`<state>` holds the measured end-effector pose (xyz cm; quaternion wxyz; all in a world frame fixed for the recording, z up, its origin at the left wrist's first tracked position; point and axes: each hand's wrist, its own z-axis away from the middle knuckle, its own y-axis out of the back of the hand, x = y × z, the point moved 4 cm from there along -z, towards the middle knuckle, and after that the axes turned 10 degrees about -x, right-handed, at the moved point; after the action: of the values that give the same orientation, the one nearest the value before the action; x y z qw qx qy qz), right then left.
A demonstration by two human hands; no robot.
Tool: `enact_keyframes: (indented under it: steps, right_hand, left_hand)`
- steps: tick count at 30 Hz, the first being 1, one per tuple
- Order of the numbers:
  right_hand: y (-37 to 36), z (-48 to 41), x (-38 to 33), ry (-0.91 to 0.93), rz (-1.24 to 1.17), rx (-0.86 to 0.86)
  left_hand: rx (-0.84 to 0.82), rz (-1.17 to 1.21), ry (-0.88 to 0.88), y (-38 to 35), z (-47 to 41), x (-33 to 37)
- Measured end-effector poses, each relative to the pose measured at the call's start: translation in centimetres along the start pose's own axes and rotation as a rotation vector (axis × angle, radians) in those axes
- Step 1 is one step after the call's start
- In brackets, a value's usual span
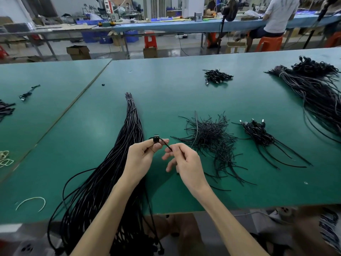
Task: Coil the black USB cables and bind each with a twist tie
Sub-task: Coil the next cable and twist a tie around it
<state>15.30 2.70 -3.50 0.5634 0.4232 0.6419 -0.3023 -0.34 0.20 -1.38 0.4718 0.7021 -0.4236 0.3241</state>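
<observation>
Left hand (142, 157) pinches a USB plug (156, 139); right hand (187, 163) pinches its cord (167, 145).

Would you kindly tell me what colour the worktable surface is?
The table is green; the head view shows it best.

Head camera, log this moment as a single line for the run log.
left hand: grips USB plug | right hand: pinches cable behind plug | coil: none yet | twist ties: loose pile, untouched

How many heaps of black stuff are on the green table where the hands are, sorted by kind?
Big bundles of long cables: 2
Small heaps of short cables: 2
Heap of twist ties: 1
Total: 5
</observation>
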Motion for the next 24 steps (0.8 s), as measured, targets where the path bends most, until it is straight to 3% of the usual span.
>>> enact_keyframes:
  steps: [13,24]
  right_hand:
    - [0.11,0.09,-0.33,0.033,0.061,-0.057]
    - [-0.13,0.05,-0.04,-0.041,0.108,-0.037]
  left_hand:
    - [-0.227,0.230,0.066,-0.34,-0.12,-0.07]
    - [-0.205,0.577,0.118,-0.23,0.42,-0.19]
